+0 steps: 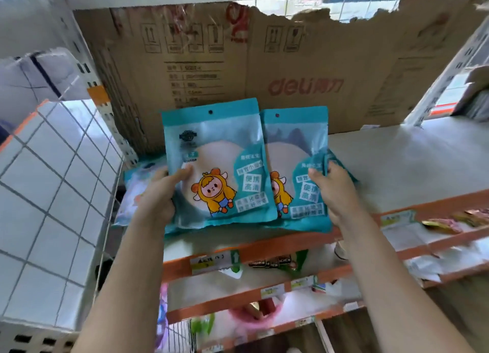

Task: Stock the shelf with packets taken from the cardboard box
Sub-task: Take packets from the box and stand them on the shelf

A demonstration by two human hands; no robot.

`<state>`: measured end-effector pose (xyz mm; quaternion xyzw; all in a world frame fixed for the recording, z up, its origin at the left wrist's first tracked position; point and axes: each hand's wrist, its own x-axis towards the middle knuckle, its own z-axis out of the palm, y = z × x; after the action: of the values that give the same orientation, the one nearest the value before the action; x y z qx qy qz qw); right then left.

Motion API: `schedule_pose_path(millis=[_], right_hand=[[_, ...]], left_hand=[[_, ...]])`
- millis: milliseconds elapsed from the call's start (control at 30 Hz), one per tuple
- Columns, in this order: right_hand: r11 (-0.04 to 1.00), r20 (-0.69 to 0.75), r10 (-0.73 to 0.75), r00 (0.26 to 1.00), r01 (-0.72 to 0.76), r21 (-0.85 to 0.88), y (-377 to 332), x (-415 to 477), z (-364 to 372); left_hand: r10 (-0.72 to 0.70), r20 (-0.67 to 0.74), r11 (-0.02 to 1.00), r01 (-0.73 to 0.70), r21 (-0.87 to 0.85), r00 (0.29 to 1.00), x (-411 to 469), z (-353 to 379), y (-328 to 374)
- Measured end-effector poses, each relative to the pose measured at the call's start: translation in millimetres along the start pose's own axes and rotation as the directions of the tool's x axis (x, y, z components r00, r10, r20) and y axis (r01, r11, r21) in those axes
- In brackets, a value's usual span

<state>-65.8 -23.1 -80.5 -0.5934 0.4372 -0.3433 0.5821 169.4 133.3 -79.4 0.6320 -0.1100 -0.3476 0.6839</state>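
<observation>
The left hand (161, 194) holds a blue packet (217, 167), with the thumb curled onto its front. The right hand (333, 191) pinches the side of a second blue packet (299, 151) just beside the first. Both stand on the white shelf (397, 162) near its orange edge. Brown cardboard (291, 69) stands behind them.

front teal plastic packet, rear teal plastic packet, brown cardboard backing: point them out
front teal plastic packet (214, 191): head view, cartoon print
rear teal plastic packet (293, 135): head view, upper clear window
brown cardboard backing (304, 87): head view, red logo
</observation>
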Motion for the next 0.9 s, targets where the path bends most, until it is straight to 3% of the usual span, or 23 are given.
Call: schedule_pose_path(millis=[367, 900], right_hand=[[0.992, -0.216, -0.039, 0.976, 0.063, 0.106, 12.7, -16.6, -124.3], [0.987, -0.499, 0.005, 0.867, 0.077, 0.143, 56.8, -41.5, -422.7]], left_hand=[[0.157, 0.140, 0.987, -0.162, 0.023, 0.978, -30.9, 122.2, -11.3], [0.064, 0.360, 0.997, -0.074, 0.013, 0.931, -125.7, 407.8, -109.8]])
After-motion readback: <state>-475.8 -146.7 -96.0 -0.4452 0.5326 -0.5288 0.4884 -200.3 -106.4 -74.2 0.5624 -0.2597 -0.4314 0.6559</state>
